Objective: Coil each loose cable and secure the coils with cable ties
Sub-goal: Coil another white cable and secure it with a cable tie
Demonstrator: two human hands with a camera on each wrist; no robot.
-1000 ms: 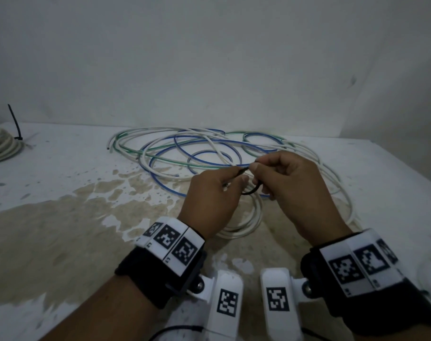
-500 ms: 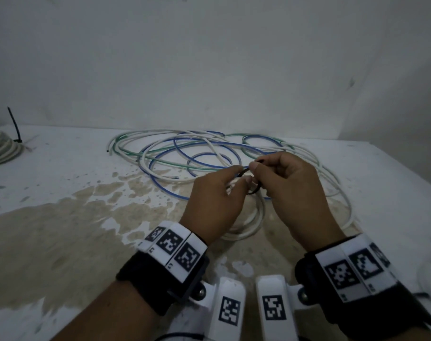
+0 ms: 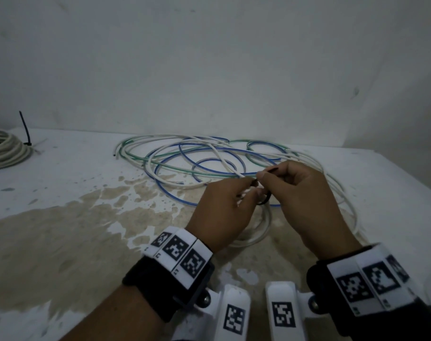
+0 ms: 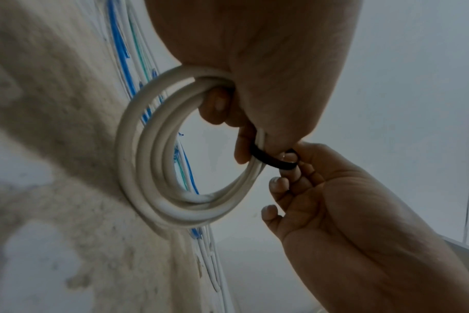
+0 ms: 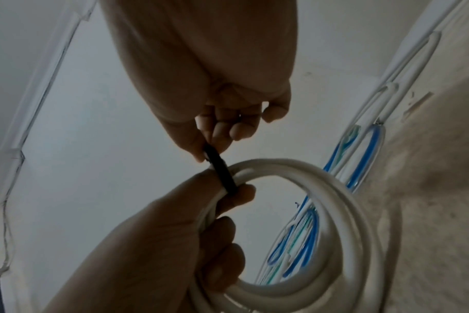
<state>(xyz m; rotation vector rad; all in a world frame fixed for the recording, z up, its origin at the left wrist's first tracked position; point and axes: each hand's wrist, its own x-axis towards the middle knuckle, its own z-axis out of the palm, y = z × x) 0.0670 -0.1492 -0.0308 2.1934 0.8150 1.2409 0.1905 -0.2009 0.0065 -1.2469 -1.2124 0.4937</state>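
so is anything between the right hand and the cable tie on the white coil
Nothing visible. The right hand already pinches the black tie, which loops around the white coil that the left hand grips. The loose cables lie behind on the table.

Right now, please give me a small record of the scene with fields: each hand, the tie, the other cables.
left hand: grips the white coil
right hand: pinches the black tie
tie: looped around the coil strands, loop not yet tight
loose cables: white, blue and green, spread on the table
finished coil: far left, already tied
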